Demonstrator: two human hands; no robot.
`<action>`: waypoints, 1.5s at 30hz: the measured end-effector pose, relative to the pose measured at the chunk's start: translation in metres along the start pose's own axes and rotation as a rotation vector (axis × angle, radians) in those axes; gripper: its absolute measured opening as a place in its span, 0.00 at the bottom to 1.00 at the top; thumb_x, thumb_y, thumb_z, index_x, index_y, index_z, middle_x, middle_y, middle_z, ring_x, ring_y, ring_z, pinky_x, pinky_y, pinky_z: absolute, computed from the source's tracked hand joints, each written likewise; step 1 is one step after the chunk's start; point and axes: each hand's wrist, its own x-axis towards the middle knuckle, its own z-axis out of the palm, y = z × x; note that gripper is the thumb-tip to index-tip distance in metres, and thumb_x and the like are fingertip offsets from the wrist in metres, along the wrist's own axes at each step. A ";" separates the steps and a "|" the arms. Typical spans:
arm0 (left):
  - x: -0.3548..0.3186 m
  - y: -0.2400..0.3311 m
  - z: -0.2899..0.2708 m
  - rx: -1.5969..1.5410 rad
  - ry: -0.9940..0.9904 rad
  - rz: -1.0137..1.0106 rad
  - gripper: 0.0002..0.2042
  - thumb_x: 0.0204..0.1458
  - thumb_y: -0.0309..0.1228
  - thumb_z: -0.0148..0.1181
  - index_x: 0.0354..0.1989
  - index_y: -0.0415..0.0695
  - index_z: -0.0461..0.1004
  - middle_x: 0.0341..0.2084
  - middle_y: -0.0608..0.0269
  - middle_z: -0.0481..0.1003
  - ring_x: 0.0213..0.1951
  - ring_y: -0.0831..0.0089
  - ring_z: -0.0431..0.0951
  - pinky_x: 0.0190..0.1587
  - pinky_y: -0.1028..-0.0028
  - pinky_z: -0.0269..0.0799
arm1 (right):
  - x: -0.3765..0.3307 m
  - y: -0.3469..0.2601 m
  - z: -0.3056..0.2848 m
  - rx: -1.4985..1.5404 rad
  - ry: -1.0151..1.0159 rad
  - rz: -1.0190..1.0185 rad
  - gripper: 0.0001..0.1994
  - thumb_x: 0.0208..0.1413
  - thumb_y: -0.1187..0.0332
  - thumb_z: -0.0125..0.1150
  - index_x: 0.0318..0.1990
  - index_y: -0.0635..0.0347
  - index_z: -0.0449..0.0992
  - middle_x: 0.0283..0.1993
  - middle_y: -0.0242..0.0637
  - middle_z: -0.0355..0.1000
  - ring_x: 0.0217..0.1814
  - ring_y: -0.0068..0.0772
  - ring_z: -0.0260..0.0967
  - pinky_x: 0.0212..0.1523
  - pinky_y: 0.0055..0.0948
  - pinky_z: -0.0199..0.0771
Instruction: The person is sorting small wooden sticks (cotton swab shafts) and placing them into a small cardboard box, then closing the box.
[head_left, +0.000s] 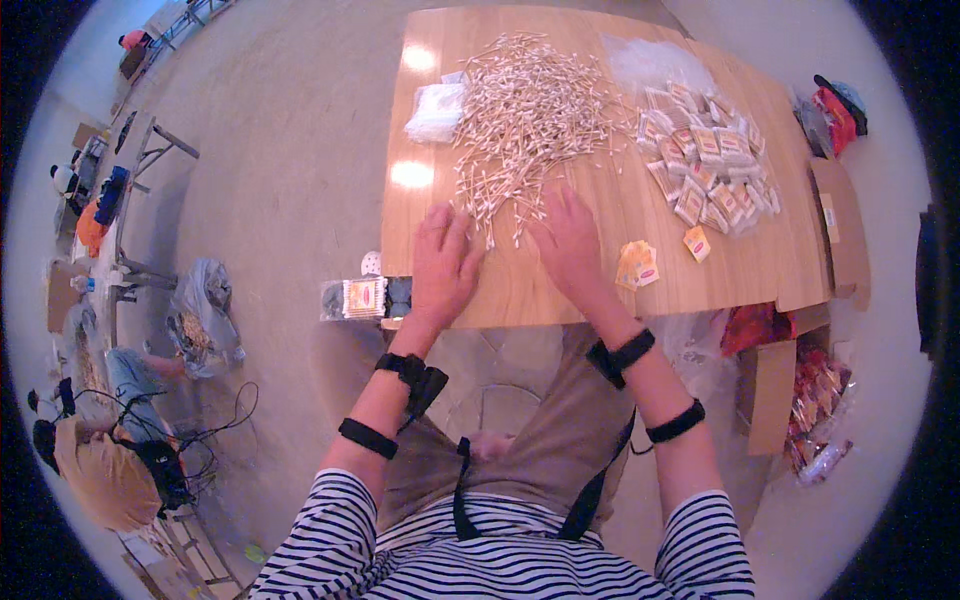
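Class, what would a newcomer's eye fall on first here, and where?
Probably the heap of white-tipped tan swabs on the light-brown wooden table, a bare left hand and right hand at its near edge. Then comes the pile of clear plastic swab packets to the right.

On the table (715, 285), a pile of cotton swabs (530, 110) spreads across the middle and back. A stack of bags (436, 112) lies just left of it; a heap of packets (705, 165) lies to its right, with plastic film (655, 62) behind that heap. Cards (638, 265) sit before the packets, right of the person's right hand (570, 245). The left hand (445, 262) and right hand flank the pile's near end. A cardboard box (772, 398) stands below the table's right side.
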 end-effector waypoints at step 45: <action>-0.061 0.047 0.002 0.015 -0.222 0.049 0.28 0.56 0.38 0.56 0.63 0.38 0.63 0.67 0.49 0.58 0.70 0.53 0.53 0.69 0.48 0.45 | -0.014 -0.030 0.021 0.022 -0.093 -0.035 0.15 0.59 0.62 0.53 0.49 0.59 0.73 0.51 0.48 0.68 0.55 0.53 0.66 0.56 0.52 0.66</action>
